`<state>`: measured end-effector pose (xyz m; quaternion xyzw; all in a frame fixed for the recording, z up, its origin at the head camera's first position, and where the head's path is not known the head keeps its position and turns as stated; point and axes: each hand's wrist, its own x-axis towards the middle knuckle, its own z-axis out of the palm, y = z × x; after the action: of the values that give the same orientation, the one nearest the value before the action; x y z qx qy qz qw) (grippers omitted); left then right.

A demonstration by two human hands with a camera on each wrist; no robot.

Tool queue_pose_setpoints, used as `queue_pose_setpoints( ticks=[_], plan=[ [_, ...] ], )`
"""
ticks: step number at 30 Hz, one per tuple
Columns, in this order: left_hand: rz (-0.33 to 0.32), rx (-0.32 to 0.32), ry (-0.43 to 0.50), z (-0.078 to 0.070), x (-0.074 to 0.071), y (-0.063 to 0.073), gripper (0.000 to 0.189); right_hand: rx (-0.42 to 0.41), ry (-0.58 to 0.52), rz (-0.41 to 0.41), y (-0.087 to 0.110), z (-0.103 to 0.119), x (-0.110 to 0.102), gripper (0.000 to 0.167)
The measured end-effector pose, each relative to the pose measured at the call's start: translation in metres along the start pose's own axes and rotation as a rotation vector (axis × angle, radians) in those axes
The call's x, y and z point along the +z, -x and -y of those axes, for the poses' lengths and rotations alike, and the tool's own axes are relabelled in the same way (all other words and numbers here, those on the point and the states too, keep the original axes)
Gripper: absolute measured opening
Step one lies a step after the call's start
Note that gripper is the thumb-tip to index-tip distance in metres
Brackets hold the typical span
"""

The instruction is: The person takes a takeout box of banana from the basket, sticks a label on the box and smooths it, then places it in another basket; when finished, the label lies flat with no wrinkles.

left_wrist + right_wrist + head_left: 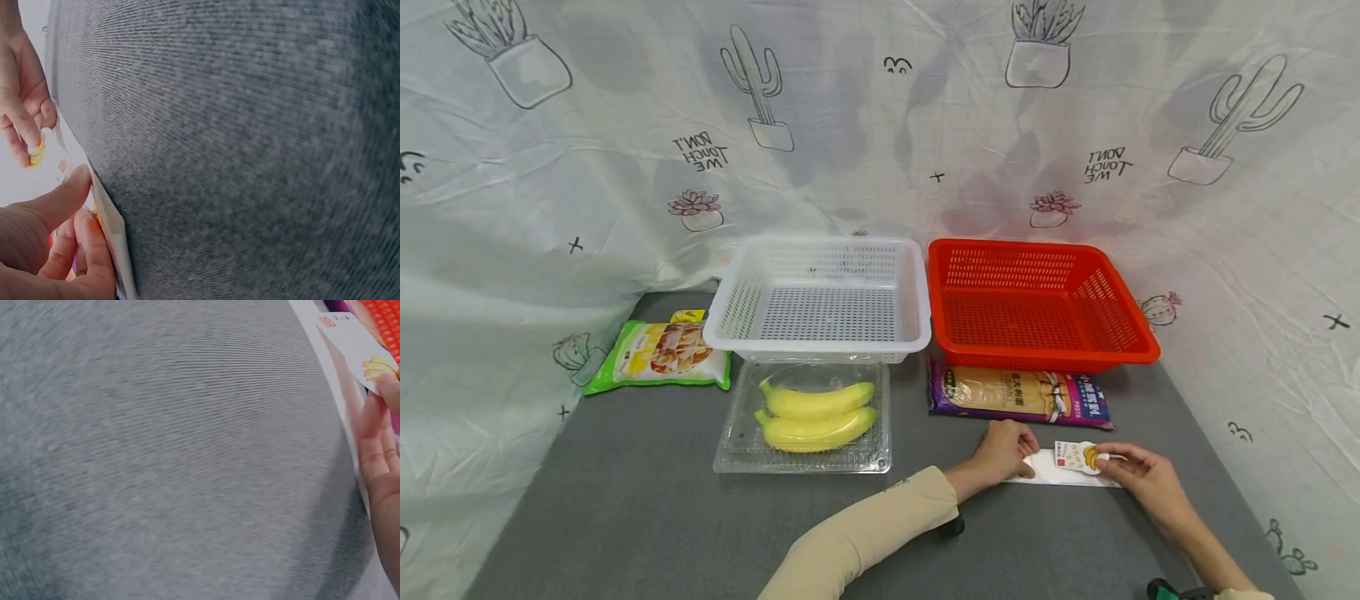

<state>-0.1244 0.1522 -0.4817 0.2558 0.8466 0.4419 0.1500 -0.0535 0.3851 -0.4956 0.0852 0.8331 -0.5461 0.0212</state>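
Between thumb and fingers, my right hand [1153, 485] pinches a small white label [1070, 455] with a banana picture at its right end. The label hovers close over a white paper strip [1060, 477] lying on the table. My left hand [1002, 452] holds the strip's left end, its thumb at the near edge and its fingers curled at the far side. In the left wrist view, the thumb of the left hand [56, 237] lies along the strip's edge. The right wrist view shows the label [353, 344] under the right thumb.
A clear plastic box [728, 446] with two bananas [820, 427] stands to the left. Behind are a white basket [820, 346] and a red basket [1045, 360]. A pasta pack [1018, 393] lies before the red basket; a green bag [662, 354] lies far left.
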Motion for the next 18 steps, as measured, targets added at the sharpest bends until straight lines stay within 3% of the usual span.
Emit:
queue_pose_setpoints(
  ticks=[4,6,9,14,18],
  plan=[
    [0.005,0.012,-0.011,-0.002,-0.002,0.0,0.022,0.125,-0.188,0.034,-0.001,0.002,-0.007,0.014],
    [-0.005,0.018,0.002,-0.003,-0.005,0.002,0.018,0.182,-0.263,0.052,-0.002,0.004,-0.009,0.017],
    [-0.017,0.019,0.086,-0.008,-0.017,0.008,0.015,0.212,-0.329,0.064,-0.004,0.009,-0.013,0.022],
    [-0.043,0.063,0.29,-0.015,-0.057,0.027,0.022,0.144,-0.381,0.067,-0.005,0.019,-0.016,0.025],
    [-0.069,0.073,0.389,-0.011,-0.096,0.052,0.029,0.135,-0.392,0.073,-0.005,0.03,-0.016,0.026]
  ],
)
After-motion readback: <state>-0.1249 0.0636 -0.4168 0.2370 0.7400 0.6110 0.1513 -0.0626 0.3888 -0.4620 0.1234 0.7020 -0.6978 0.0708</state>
